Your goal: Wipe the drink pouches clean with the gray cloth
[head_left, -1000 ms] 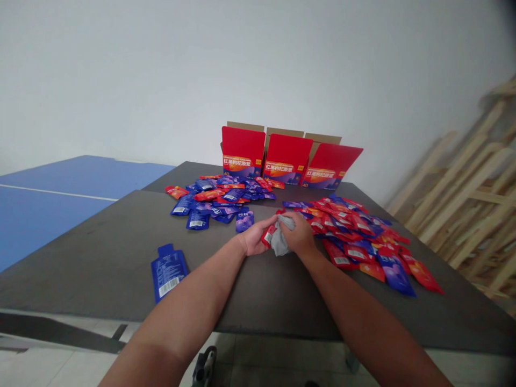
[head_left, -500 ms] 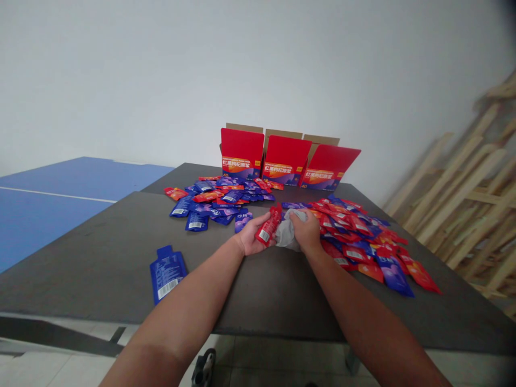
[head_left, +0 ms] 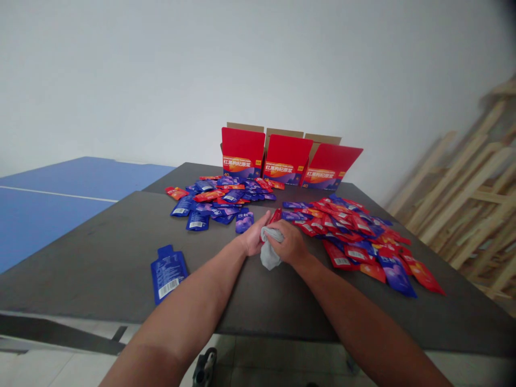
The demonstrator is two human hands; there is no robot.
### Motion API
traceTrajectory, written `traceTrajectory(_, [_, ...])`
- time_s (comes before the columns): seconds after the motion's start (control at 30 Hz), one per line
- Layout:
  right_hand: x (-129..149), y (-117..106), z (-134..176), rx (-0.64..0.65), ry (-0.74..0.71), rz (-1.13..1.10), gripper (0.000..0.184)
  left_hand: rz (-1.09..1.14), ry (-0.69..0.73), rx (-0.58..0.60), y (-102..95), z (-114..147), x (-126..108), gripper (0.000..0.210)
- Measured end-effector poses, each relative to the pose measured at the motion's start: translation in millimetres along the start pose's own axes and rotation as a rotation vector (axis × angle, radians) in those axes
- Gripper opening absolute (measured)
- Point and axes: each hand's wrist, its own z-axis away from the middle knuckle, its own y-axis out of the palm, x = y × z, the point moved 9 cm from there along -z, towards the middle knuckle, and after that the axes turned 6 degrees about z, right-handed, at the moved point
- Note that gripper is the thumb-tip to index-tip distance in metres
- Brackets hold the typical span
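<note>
A red pouch [head_left: 276, 216] rests in my left hand [head_left: 253, 237], mostly covered now by a cloth and my other hand. My right hand [head_left: 288, 242] grips a light grey cloth [head_left: 270, 255] and presses it over the pouch. Just beyond my left hand a purple-blue pouch [head_left: 244, 221] lies flat on the dark table [head_left: 100, 252]. Close to my left forearm lies a single blue pouch [head_left: 168, 273], its barcode side up. To the right of my hands spreads a heap of red and blue pouches [head_left: 346, 223].
Another pile of mixed pouches [head_left: 226, 196] lies at the back left. Behind it stand three red cartons [head_left: 287, 158] with raised flaps. A blue table-tennis table [head_left: 60, 199] adjoins on the left. Wooden slats [head_left: 475, 188] lean at the right.
My right hand has moved left with the cloth, from beside the red pouch onto it. The pouch, plainly visible before, is now mostly covered.
</note>
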Motion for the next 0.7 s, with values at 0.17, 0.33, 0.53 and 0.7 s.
traceTrajectory(0.17, [-34,-18,-1,-0.185,0.265,-0.012,0.020,-0.041,0.027,0.059,7.7,0,2,0.054])
traceTrajectory(0.33, [-67,-29,4,-0.318,0.499,-0.066,0.028,-0.123,0.068,0.049,8.6,1,2,0.036])
traceTrajectory(0.53, [-95,-27,11,-0.369,0.647,-0.123,0.032,-0.160,0.082,0.042,2.9,2,-4,0.046])
traceTrajectory(0.7, [-114,-17,18,-0.357,0.760,-0.292,0.033,-0.159,0.046,0.005,-7.6,1,-4,0.044])
